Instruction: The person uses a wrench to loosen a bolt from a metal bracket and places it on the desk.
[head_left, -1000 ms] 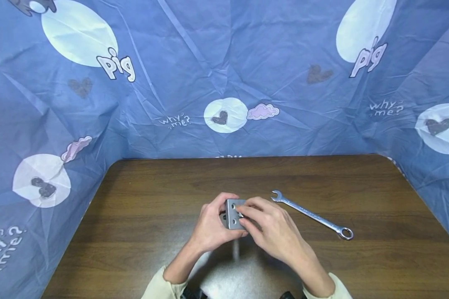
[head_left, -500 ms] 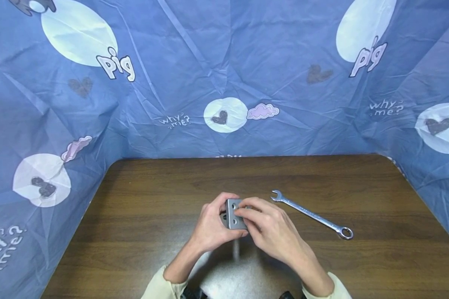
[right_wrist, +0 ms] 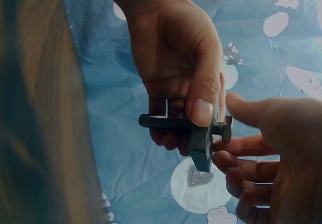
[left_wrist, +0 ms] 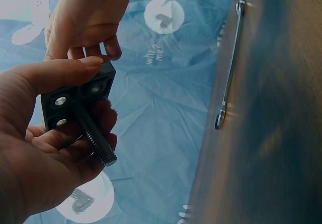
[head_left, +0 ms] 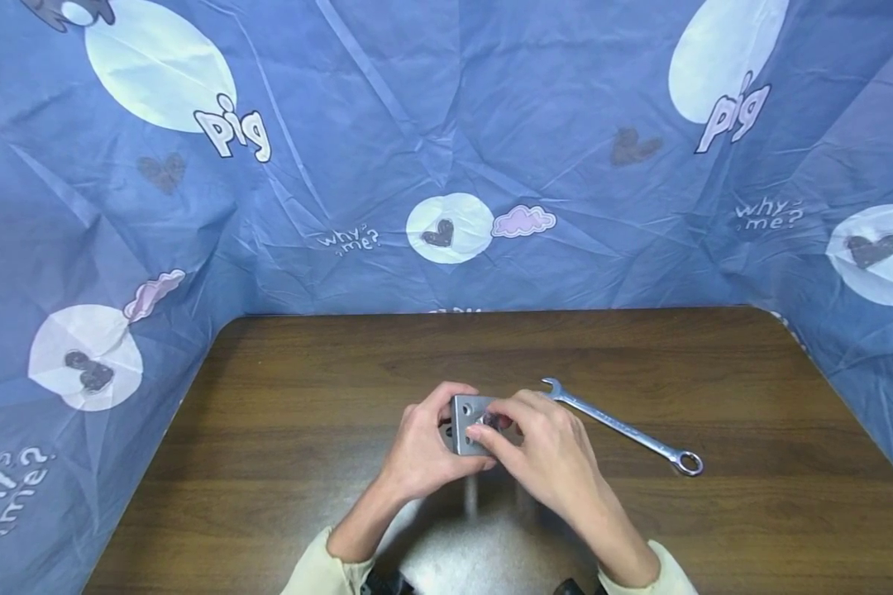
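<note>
My left hand (head_left: 424, 446) grips a small grey metal block (head_left: 460, 428) with round holes in its face. A bolt passes through the block; its long threaded shank (left_wrist: 95, 136) sticks out of one side in the left wrist view. On the opposite side the hex bolt head (right_wrist: 227, 128) stands a little off the face, as the right wrist view shows. Around that head curl the thumb and fingers of my right hand (head_left: 554, 450). Whether the thumb touches it is hard to tell. Both hands are raised over the table's near part.
A combination wrench (head_left: 618, 426) lies slantwise on the wooden table (head_left: 305, 388), to the right of my hands. Blue printed cloth (head_left: 446, 149) hangs behind the table and along both sides.
My right hand's fingers have shifted about the bolt head, and the thumb now shows in front with the head visible between. The left hand and block have barely moved; the wrench stays put.
</note>
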Tool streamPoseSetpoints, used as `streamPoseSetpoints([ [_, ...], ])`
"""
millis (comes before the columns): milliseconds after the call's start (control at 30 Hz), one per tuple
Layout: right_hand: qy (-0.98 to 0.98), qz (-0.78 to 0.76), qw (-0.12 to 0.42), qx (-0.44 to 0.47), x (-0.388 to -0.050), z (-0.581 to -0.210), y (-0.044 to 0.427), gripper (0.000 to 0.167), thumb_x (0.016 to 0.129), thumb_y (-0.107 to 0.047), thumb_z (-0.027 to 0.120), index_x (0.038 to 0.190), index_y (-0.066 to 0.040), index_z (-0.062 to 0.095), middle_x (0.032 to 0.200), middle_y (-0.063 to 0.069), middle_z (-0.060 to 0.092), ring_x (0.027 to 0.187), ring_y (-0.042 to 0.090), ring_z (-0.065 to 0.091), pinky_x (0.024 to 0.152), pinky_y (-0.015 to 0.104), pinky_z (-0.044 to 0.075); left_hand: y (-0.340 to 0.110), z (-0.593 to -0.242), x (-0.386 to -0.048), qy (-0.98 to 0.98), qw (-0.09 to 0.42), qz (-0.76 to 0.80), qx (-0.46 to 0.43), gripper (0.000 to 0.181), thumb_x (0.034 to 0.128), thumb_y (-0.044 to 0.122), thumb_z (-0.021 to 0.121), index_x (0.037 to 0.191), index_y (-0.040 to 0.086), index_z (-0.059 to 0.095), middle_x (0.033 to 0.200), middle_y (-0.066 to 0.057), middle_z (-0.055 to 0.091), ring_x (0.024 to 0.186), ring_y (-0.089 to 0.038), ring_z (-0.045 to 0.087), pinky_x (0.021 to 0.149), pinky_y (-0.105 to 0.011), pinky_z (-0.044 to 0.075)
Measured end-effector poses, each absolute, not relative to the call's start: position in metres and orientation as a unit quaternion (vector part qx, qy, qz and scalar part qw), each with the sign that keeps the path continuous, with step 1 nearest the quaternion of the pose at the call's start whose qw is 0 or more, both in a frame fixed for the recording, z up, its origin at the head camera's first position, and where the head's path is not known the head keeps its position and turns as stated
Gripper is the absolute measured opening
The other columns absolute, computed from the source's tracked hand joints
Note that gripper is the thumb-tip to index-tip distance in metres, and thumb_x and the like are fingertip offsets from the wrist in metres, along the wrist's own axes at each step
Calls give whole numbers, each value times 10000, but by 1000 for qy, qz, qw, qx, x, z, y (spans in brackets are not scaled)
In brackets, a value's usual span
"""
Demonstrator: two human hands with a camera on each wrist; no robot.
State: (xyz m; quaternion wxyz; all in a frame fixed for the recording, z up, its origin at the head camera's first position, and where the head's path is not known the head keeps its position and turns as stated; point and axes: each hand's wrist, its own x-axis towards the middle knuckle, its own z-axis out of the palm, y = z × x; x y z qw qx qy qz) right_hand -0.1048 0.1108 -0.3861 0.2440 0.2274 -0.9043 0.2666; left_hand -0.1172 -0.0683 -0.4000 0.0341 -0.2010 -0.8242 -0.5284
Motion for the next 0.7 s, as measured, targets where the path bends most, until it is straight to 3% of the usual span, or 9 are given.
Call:
streamPoseSetpoints([
  [100, -902, 260, 258, 227, -104, -387, 109, 249, 776, -365, 815, 847, -139, 742, 695, -77, 616, 625, 22, 492, 552, 178, 398, -68, -400, -117, -825, 33, -527, -202, 668, 601, 99, 918, 1191, 104, 606, 917, -80, 795, 856, -136, 752, 783, -222, 525],
  [233, -896, 262, 263, 244, -104, -388, 109, 218, 784, -321, 816, 865, -133, 742, 702, -70, 620, 615, 28, 497, 547, 175, 402, -68, -400, -117, -825, 31, -526, -204, 676, 599, 90, 916, 1198, 98, 603, 911, -82, 795, 857, -142, 754, 785, -234, 527],
  [500, -881, 253, 263, 301, -104, -385, 113, 225, 820, -222, 793, 1020, -128, 754, 885, -4, 712, 742, 93, 644, 646, 260, 519, -68, -400, -117, -824, 29, -526, -207, 687, 598, 81, 914, 1207, 87, 599, 898, -75, 793, 845, -127, 750, 789, -234, 524],
  [700, -867, 256, 270, 332, -105, -384, 115, 229, 813, -92, 784, 1040, -115, 761, 975, 13, 720, 860, 133, 673, 739, 309, 550, -68, -400, -117, -827, 37, -524, -201, 689, 587, 98, 922, 1200, 103, 608, 914, -61, 796, 840, -113, 745, 800, -228, 504],
])
